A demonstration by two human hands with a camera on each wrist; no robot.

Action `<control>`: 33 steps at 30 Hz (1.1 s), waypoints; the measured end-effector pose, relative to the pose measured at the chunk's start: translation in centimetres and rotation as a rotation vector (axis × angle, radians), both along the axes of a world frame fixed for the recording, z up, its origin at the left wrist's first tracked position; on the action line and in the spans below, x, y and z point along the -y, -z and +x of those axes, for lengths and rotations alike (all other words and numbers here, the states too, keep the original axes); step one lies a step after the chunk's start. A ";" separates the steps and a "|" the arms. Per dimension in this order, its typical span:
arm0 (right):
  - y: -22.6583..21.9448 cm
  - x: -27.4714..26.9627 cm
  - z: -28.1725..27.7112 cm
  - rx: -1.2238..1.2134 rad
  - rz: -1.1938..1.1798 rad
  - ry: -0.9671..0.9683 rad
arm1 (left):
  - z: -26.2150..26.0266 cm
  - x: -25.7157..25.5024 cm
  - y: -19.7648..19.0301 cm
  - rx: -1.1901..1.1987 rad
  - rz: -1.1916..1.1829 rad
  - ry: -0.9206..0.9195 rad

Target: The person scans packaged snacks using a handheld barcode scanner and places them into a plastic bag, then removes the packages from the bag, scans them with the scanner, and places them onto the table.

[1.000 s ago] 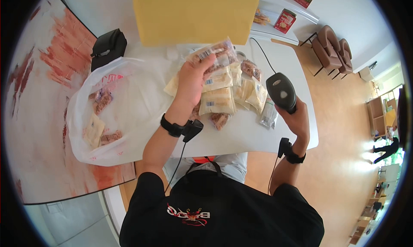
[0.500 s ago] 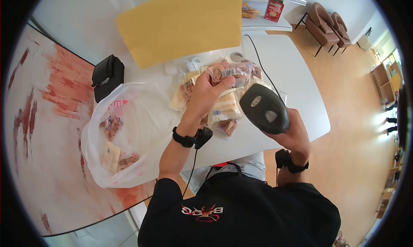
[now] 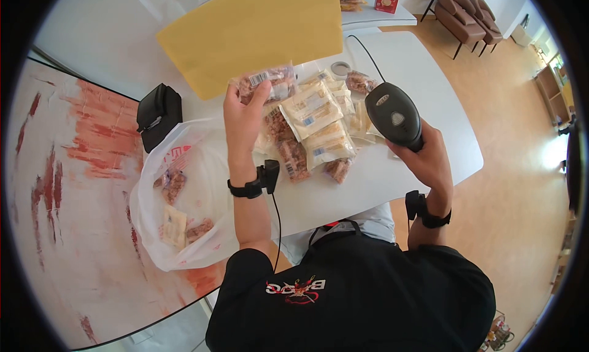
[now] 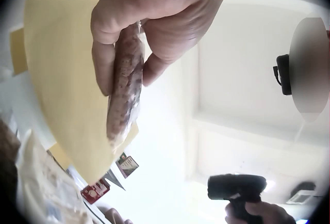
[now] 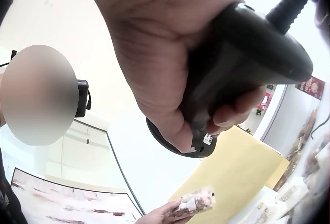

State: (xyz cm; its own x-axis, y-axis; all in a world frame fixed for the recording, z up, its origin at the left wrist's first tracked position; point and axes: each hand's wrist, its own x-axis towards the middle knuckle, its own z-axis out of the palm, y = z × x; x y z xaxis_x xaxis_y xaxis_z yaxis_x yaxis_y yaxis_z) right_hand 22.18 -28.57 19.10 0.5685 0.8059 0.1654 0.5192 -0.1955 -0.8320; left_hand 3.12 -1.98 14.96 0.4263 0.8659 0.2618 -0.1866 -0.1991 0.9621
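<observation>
My left hand point(image 3: 241, 123) pinches a clear packet of reddish-brown snack pieces point(image 3: 281, 83) between thumb and fingers, its barcode label facing up. In the left wrist view that packet point(image 4: 126, 82) appears edge-on. My right hand point(image 3: 431, 160) grips a black handheld barcode scanner point(image 3: 392, 114) by its handle; the right wrist view shows fingers curled round the handle point(image 5: 206, 87). Between the hands lies a heap of cream-coloured packets point(image 3: 311, 109) and brown snack packets point(image 3: 293, 158). The held packet is at the heap's left upper edge, and the scanner is at its right side.
A white plastic bag point(image 3: 147, 220) stands open at the left with several packets inside. Behind it sits a black case point(image 3: 161, 116). A large yellow sheet point(image 3: 257, 39) spans the back of the white table point(image 3: 442, 106). Near the heap are a grey ring point(image 3: 340, 68) and the scanner's cable point(image 3: 367, 56).
My left hand has carried the packet leftward, away from the scanner. My right hand has drawn the scanner to the right and up. The head view has shifted slightly.
</observation>
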 end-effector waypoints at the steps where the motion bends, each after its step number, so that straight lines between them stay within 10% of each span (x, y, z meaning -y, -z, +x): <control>1: 0.1 -0.1 0.0 -0.006 0.000 -0.001 | -0.7 -0.4 -0.2 -0.052 -0.034 0.003; 14: 0.2 -0.7 -0.4 0.012 -0.043 -0.018 | -3.6 -2.5 0.7 -0.303 0.017 0.148; 19: 0.2 -0.7 -0.6 0.031 -0.012 -0.032 | -4.3 -3.7 1.8 -0.705 0.109 -0.168; 33: 0.1 -0.7 -0.7 0.069 -0.086 -0.084 | -3.8 -6.9 7.4 -0.862 0.111 -0.154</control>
State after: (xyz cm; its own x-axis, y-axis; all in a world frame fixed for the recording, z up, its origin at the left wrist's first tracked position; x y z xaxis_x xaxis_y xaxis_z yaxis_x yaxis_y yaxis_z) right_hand 21.43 -27.90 18.96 0.4878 0.8632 0.1302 0.5920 -0.2175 -0.7761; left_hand -0.63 4.88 7.57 0.3948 0.9187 -0.0111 0.6318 -0.2627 0.7292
